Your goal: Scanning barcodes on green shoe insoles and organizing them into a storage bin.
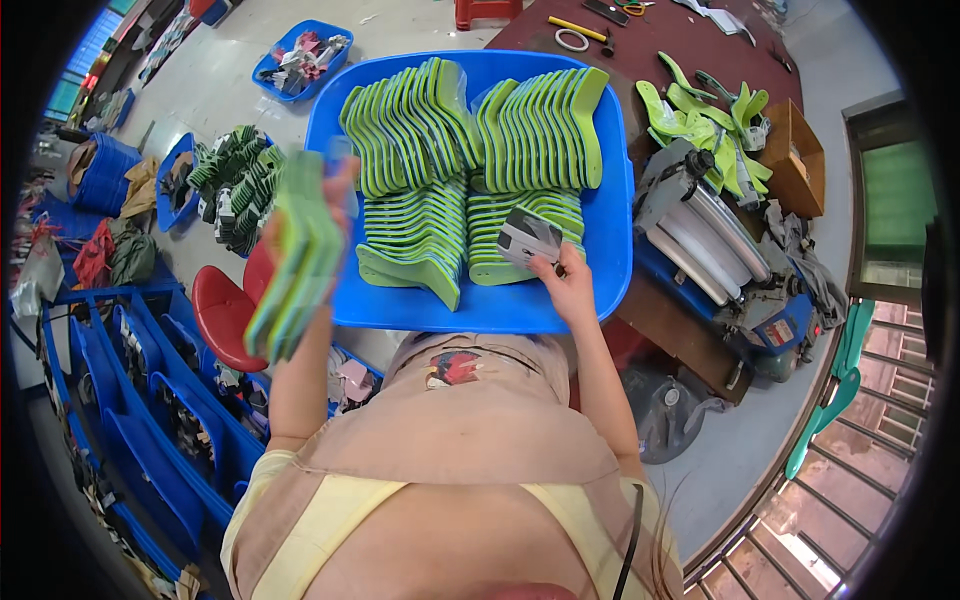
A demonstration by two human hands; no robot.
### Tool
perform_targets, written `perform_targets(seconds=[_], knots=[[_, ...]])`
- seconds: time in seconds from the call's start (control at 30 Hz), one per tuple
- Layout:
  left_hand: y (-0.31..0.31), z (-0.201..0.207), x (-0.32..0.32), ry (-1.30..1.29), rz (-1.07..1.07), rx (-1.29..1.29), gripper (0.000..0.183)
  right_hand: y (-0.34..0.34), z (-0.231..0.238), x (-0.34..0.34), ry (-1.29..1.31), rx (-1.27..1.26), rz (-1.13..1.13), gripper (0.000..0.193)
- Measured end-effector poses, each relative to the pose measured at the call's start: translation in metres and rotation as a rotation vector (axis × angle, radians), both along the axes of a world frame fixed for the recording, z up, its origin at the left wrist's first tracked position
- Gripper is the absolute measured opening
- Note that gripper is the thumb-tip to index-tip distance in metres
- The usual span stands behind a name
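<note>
A broad blue tub (322, 300) in front of me holds several rows of stacked lime-green insoles (540, 130), standing close together with pale blue layers between. My left hand (338, 195), smeared by motion, is at the tub's left side. It grips a short stack of green insoles (300, 255), held tilted outside the rim. Over the near right pile, my right hand (570, 285) pinches a small flat grey-and-white piece with a black patch (530, 237), like a card. Its exact kind cannot be made out.
Loose green pieces (705, 125) lie on the dark red table by a wooden box (795, 155). A roller machine (700, 235) stands to the right. At left are a red stool (228, 315), blue bins (185, 390) and a pile of dark green pieces (238, 185).
</note>
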State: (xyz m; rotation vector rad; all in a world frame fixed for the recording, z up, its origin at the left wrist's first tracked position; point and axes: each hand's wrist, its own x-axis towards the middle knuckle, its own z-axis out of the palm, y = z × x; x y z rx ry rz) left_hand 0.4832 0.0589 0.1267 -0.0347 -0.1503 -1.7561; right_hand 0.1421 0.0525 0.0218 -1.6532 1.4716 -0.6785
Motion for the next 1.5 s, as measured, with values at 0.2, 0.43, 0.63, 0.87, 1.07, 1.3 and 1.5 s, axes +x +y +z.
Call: perform_targets(seconds=[0.2,0.43,0.63,0.87,1.07,1.3,1.5], knots=[[0.003,-0.048,-0.089,-0.055,-0.260,0.248,0.057,0.022,0.052,0.033,-0.783,0.166,-0.094,0.028],[-0.010,-0.039,-0.106,-0.208,-0.555,0.425,0.053,0.029,0.074,0.038,-0.361,-0.104,-0.404,0.036],[-0.013,-0.031,-0.117,-0.282,-0.623,0.448,0.050,0.016,0.073,0.028,-0.109,-0.320,-0.335,0.021],[-0.017,-0.023,-0.127,-0.304,-0.671,0.424,0.038,0.008,0.069,0.018,0.250,-0.650,-0.243,0.011],[-0.014,-0.007,-0.147,-0.395,-0.713,0.374,0.031,-0.001,0.059,0.000,-0.003,-0.656,-0.489,0.016],[-0.016,0.004,-0.159,-0.409,-0.827,0.424,0.031,0.024,0.090,-0.022,-1.138,-0.026,-0.702,0.015],[-0.010,-0.012,-0.170,-0.204,-1.133,0.516,0.043,0.040,0.119,-0.063,-1.909,-0.085,-0.641,0.020]])
